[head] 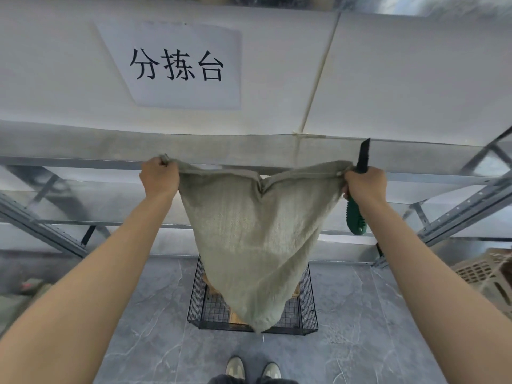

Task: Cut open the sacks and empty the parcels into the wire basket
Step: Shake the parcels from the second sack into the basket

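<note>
Grey-green woven sack [257,239]: hangs limp and upside down, straight above the black wire basket [308,300]. It is stretched between its two upper corners, and its lowest tip overlaps the basket's near rim in our view.
Left hand [159,177]: fingers curled tight round one corner of the sack, high above the basket and to its left.
Right hand [365,184]: fist closed on the other corner and, in the same grasp, on the green-handled knife with a black blade [355,218]. The blade points up and the handle hangs down, high above the basket and to its right.
Brown cardboard parcels [209,284]: edges show inside the basket behind the sack; we cannot tell how many.
Step in hand: we judge this is the shake-out, and the sack looks flat and likely near empty.
Doing it well: we should hold both corners level and centred over the basket and shake in short vertical jerks. We should watch the lower tip for a caught parcel and angle the blade away from the cloth and our forearm.
Nearby: our pale shoes [235,367] on the near side of the basket; a beige perforated crate [482,273] to its right.
</note>
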